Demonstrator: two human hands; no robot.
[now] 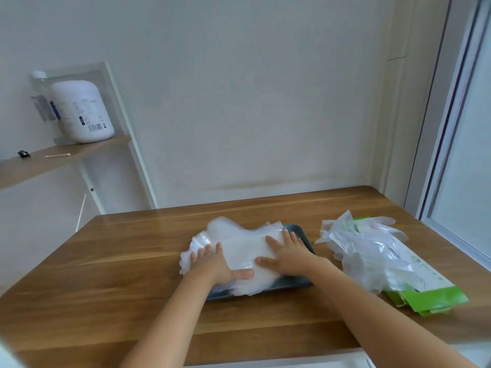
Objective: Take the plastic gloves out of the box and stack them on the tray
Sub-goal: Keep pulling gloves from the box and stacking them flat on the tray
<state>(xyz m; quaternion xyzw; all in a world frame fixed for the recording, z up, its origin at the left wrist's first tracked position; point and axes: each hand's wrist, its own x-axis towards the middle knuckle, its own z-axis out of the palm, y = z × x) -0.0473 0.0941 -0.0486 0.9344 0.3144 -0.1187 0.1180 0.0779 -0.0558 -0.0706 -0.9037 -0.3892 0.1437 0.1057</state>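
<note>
Plastic gloves [240,244] on tray [303,235], left hand [215,264] and right hand [289,255] pressing, fingers [287,237] straight; box [430,297] print unreadable.

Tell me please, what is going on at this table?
A person presses the left hand and the right hand flat on a stack of clear plastic gloves. The stack lies on a dark tray on the wooden table and hangs over the tray's left edge. To the right lies the green glove box, with crumpled plastic wrap on top.
</note>
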